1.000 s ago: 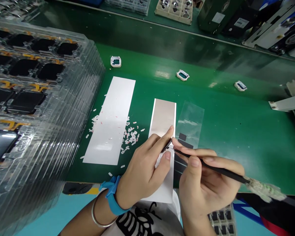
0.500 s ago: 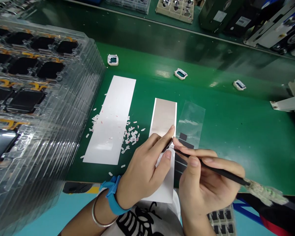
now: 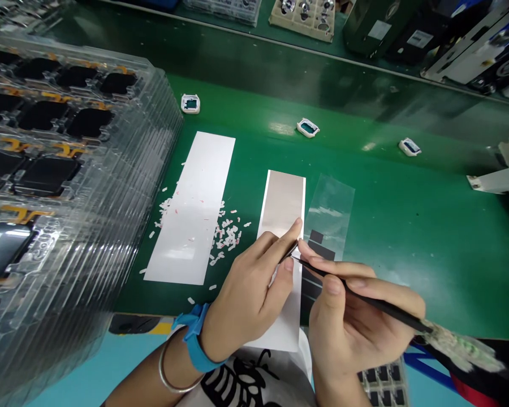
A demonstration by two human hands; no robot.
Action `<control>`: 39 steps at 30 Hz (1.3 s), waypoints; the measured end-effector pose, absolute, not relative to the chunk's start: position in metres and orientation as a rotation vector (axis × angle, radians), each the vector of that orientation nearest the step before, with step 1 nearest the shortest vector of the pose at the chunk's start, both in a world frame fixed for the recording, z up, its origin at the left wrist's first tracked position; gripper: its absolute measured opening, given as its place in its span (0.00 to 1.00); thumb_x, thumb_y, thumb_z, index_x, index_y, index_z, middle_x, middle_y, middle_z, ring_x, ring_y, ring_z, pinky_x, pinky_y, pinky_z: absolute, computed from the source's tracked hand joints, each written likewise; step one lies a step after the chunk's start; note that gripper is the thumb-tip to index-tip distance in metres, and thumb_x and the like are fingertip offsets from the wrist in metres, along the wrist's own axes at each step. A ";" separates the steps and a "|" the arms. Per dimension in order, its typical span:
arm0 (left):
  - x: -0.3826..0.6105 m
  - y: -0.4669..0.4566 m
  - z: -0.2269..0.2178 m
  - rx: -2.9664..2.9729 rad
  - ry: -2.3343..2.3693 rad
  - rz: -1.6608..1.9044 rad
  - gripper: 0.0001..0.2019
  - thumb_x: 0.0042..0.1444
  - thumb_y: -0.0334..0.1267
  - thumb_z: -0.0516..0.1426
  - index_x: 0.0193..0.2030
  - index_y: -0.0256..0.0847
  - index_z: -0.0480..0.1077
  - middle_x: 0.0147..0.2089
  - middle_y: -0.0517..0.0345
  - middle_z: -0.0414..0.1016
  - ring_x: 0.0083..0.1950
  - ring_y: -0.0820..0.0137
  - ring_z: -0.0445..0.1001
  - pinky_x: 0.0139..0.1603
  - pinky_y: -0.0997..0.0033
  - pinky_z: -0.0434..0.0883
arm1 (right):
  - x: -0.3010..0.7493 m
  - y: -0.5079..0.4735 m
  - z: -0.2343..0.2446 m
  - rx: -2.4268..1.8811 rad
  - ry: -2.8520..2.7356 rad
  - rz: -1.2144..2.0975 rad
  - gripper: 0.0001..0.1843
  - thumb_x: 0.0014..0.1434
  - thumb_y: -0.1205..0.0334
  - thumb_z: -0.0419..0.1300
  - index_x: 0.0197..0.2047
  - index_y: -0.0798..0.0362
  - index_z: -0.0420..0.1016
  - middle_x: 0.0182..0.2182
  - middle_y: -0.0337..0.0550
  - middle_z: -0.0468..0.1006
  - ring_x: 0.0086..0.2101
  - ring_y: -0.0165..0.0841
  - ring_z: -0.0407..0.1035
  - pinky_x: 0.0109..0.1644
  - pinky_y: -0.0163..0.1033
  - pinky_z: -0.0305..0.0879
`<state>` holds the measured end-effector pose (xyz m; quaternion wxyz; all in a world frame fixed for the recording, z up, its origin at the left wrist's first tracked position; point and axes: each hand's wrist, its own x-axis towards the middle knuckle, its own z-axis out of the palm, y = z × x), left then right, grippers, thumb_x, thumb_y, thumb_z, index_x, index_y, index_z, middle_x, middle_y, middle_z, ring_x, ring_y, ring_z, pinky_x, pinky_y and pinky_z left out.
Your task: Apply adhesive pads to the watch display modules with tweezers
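Here, pinching narrowly with the left hand (image 3: 248, 291) a small dark piece (image 3: 289, 251), apparently flat, over the beige-and-white strip (image 3: 284, 195); gripping in the closed right hand (image 3: 356, 328) a thin black tool (image 3: 384, 305).

Passage is afforded over the broad area of worktop (image 3: 436, 249) between the transparent film (image 3: 333, 206) and the white bar (image 3: 500, 179), its near edge being obstructed by the right hand (image 3: 360, 328); a narrower lane is left between the white sheet (image 3: 190, 212) and the beige-faced strip (image 3: 284, 195), impeded at its near end by loose white scraps (image 3: 229, 237) and the left hand (image 3: 250, 294). Access on the left is blocked by the stack of clear trays (image 3: 125, 186), and rearward reach is bounded by the shelf (image 3: 220, 51), before which three small white cases (image 3: 308, 128) are spaced.
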<state>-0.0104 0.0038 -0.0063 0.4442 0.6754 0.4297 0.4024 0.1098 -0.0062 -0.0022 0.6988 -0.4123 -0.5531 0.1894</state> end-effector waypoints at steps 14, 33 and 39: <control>-0.011 0.003 -0.006 1.687 1.066 1.010 0.25 0.72 0.38 0.45 0.74 0.44 0.52 0.43 0.53 0.68 0.41 0.67 0.69 0.43 0.65 0.70 | 0.111 -0.007 -0.001 -0.948 -1.259 0.431 0.16 0.56 0.84 0.60 0.42 0.55 0.68 0.33 0.38 0.77 0.35 0.35 0.79 0.48 0.53 0.83; -0.008 0.006 -0.004 1.838 1.181 0.994 0.24 0.69 0.30 0.46 0.70 0.42 0.60 0.35 0.59 0.65 0.31 0.72 0.66 0.28 0.74 0.63 | 0.110 -0.009 -0.003 -0.953 -1.232 0.405 0.17 0.57 0.84 0.59 0.43 0.55 0.67 0.34 0.41 0.79 0.36 0.36 0.79 0.46 0.49 0.83; -0.009 0.005 -0.007 1.832 1.174 0.985 0.23 0.69 0.31 0.46 0.70 0.41 0.60 0.36 0.57 0.67 0.33 0.71 0.68 0.31 0.72 0.67 | 0.108 -0.010 -0.004 -0.979 -1.204 0.434 0.15 0.57 0.84 0.59 0.42 0.55 0.67 0.33 0.42 0.78 0.37 0.37 0.79 0.46 0.48 0.83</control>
